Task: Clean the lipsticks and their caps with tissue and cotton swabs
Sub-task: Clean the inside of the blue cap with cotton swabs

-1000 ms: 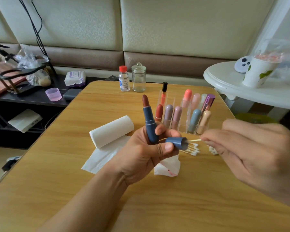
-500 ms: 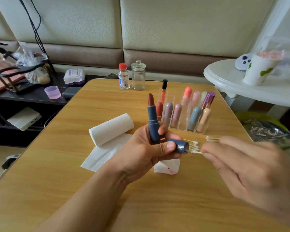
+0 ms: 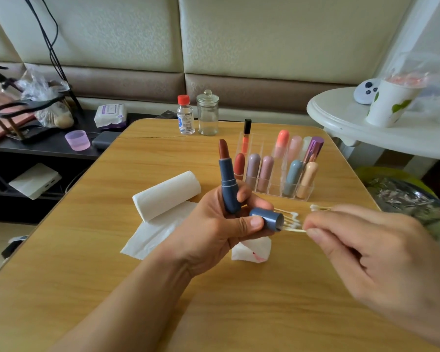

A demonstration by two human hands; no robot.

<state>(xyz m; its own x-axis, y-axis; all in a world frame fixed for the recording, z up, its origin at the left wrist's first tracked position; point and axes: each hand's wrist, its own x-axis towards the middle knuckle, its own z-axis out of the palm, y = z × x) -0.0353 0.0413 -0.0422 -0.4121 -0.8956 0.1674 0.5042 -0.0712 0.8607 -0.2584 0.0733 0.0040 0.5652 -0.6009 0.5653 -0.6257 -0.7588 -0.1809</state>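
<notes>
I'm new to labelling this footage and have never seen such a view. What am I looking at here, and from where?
There is no machine: a camera worn on a person's head looks down at their two bare hands over a wooden table. The left hand holds an open blue lipstick upright and its blue cap sideways. The right hand pinches a cotton swab at the cap's opening. On the table lie a tissue roll, a stained tissue, loose swabs and a clear organizer of lipsticks.
</notes>
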